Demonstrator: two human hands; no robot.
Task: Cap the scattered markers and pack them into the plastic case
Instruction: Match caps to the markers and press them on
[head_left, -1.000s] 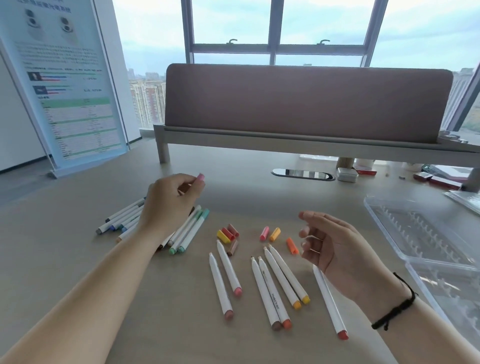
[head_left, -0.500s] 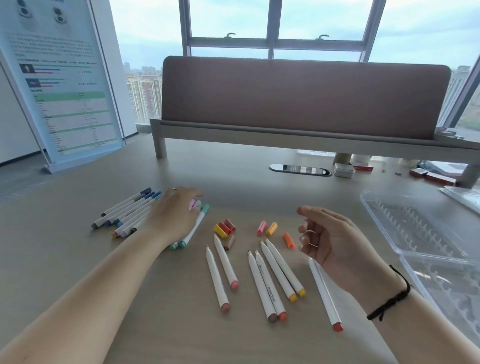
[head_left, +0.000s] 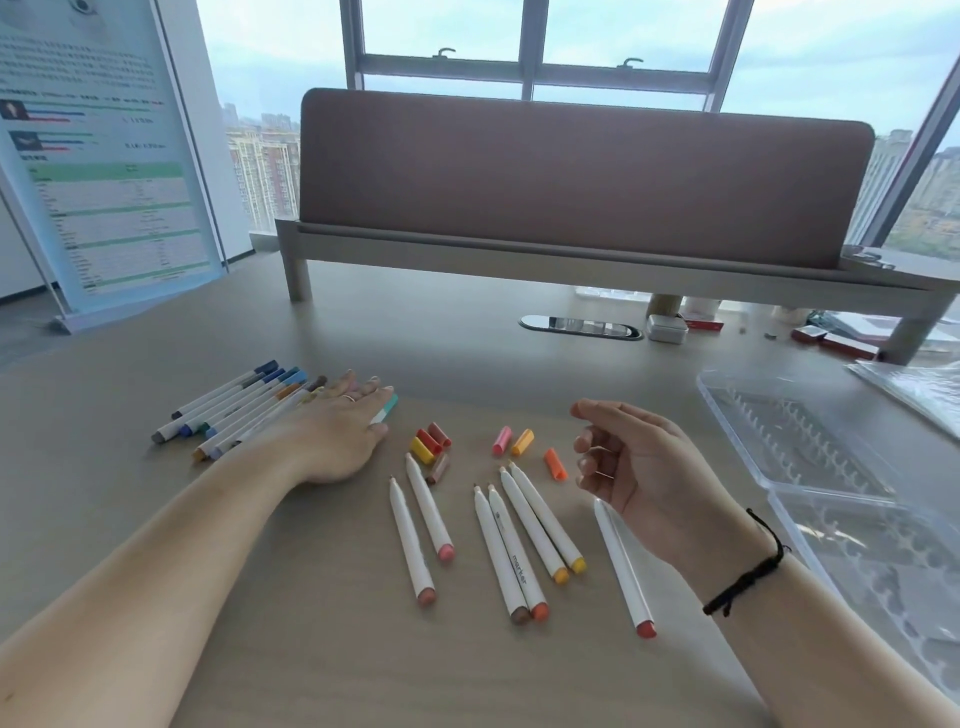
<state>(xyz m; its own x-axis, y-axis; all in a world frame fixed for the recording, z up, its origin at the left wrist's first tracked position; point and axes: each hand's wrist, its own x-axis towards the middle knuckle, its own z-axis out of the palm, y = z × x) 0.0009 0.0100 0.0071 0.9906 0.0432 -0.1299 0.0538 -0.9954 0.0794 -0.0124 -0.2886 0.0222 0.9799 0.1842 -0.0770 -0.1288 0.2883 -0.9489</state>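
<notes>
Hands are both showing in my head view; left hand (head_left: 337, 441) is lying flat, fingers straight, on the capped markers (head_left: 234, 410) grouped at the left of the worktop (head_left: 311, 649); right hand (head_left: 639, 467) is hovering palm-up, fingers loosely curled, holding nothing; uncapped markers (head_left: 498, 545) are lying between my arms, loose caps (head_left: 431, 447) just beyond their tips; plastic case (head_left: 779, 441) is sitting open at the right.

Left hand (head_left: 332, 436) flat, palm down, fingers straight; right hand (head_left: 631, 467) raised, fingers loosely curled, empty.
</notes>
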